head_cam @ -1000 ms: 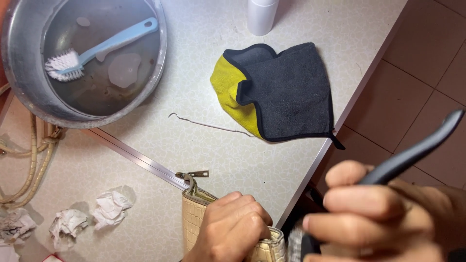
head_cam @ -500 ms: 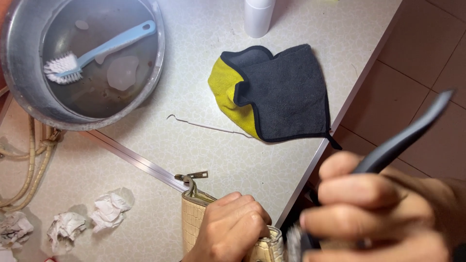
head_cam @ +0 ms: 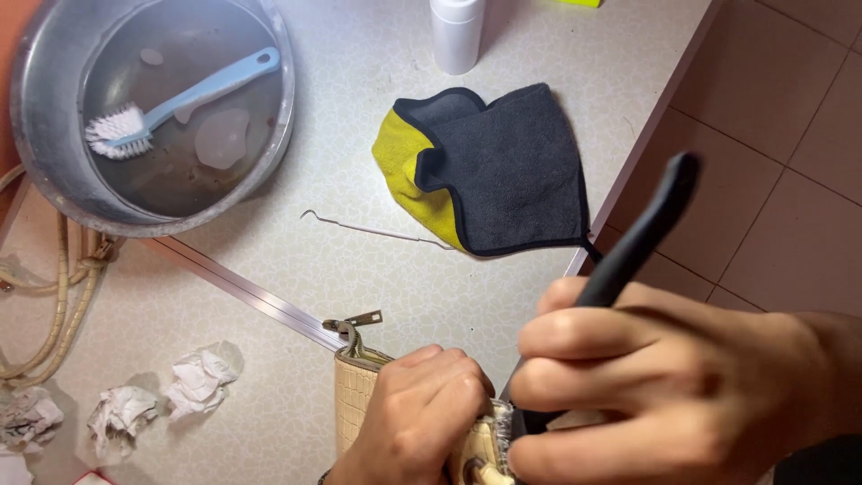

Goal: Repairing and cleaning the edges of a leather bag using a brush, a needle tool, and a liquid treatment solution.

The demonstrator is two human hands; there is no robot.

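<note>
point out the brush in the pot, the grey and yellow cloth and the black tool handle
brush (head_cam: pixel 184 97): head view, middle of its light blue handle.
grey and yellow cloth (head_cam: pixel 516 171): head view, centre of the grey side.
black tool handle (head_cam: pixel 642 233): head view, bare shaft above the right hand.

I see a home work corner: speckled counter, tiled floor, metal basin holding a scrub brush.
</note>
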